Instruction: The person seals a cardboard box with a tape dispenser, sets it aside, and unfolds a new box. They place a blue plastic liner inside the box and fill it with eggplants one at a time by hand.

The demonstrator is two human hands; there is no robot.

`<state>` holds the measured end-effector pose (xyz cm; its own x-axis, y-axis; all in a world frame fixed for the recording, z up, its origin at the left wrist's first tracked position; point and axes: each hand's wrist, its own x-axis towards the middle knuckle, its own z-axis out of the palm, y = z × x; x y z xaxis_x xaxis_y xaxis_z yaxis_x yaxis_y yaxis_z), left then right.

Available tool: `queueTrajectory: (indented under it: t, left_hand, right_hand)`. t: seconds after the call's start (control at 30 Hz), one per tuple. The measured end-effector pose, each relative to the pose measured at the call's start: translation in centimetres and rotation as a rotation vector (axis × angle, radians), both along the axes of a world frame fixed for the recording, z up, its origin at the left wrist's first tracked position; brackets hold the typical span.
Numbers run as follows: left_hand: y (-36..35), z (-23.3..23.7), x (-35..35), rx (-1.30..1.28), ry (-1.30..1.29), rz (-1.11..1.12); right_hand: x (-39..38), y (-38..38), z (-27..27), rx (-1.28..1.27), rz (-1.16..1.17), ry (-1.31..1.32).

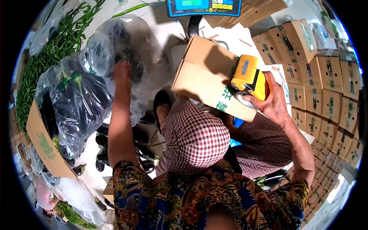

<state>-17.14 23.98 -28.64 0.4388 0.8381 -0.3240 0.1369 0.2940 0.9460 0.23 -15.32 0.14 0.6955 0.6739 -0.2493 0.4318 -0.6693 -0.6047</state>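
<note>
My right hand (272,101) is wrapped round a yellow tape dispenser (246,71), which is at the right end of a closed cardboard box (207,61) with green printing. The box is tilted in front of my knees, by the scale. My left hand (122,73) is at a clear plastic bag (111,34), its fingers closed on the film as far as I can see; the fingertips are partly hidden. Beside it, dark eggplants (78,99) in clear plastic fill an open carton (42,142) on the left.
A scale with a lit display (191,3) stands at the top. Stacked cardboard boxes (322,76) line the right side. Green peppers (50,57) are heaped at the left. Loose eggplants (101,142) lie on the floor by my left arm. Another person (44,197) is at the lower left.
</note>
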Motion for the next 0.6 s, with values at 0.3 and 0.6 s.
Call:
queueTrajectory:
  t: [0.3, 0.6]
  left_hand:
    - [-11.2, 17.7, -0.7, -0.419, -0.331, -0.567]
    - [-16.7, 21.1, 6.0, -0.415, -0.412, -0.911]
  right_hand:
    - [-0.5, 1.4, 0.1, 0.084, 0.072, -0.017]
    - [-1.6, 2.6, 0.3, 0.049, 0.128, -0.175]
